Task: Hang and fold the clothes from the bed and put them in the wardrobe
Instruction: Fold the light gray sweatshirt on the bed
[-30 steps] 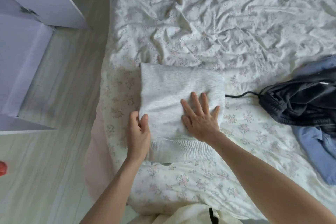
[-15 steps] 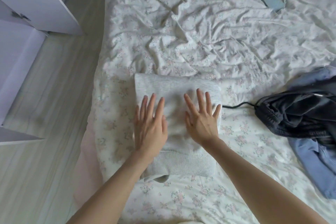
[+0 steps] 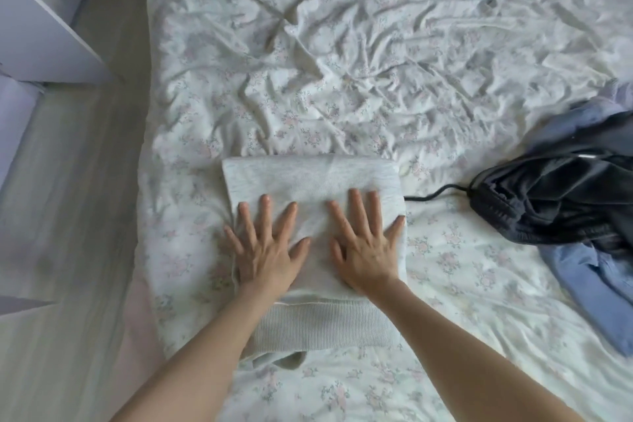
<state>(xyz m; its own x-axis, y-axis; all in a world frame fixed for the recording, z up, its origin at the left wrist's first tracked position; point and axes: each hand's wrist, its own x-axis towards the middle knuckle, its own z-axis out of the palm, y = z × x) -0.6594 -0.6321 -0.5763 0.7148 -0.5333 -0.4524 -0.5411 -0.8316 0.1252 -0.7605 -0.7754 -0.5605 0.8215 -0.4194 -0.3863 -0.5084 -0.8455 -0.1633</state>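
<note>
Flat hands on ribbed grey sweatshirt

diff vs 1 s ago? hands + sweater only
The left hand let go of the folded grey sweater's left edge, which it had pinched, and moved onto its top, now flat with fingers spread. The right hand stayed pressing flat. The sweater stayed folded on the bed.

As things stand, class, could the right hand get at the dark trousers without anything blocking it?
Probably yes. The right hand lies flat on the folded grey sweater, and only bare floral sheet lies between it and the dark trousers to its right.
</note>
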